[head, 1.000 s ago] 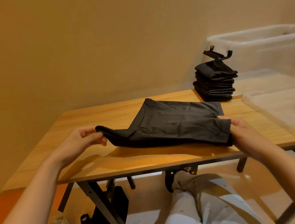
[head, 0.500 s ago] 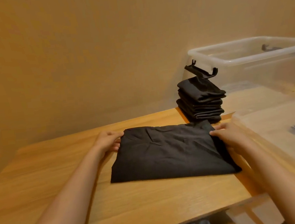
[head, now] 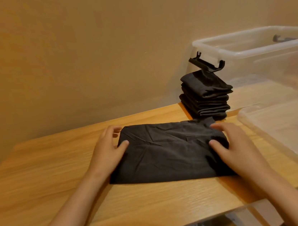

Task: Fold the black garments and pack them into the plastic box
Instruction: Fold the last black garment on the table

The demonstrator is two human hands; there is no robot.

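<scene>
Both the left hand and right hand, fingers straight, now press the just-lowered garment flat before the stack, ready for another fold.

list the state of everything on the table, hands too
black garment, folded, lying flat on the table
left hand, open, thumb resting on the garment's left edge
right hand, open, fingers resting on its right edge
plastic box, lid off, no garments visible inside
garment stack, folded, piled beside the plastic box
lid, off, lying at the table's right side
latch, swung up on the box's end
</scene>
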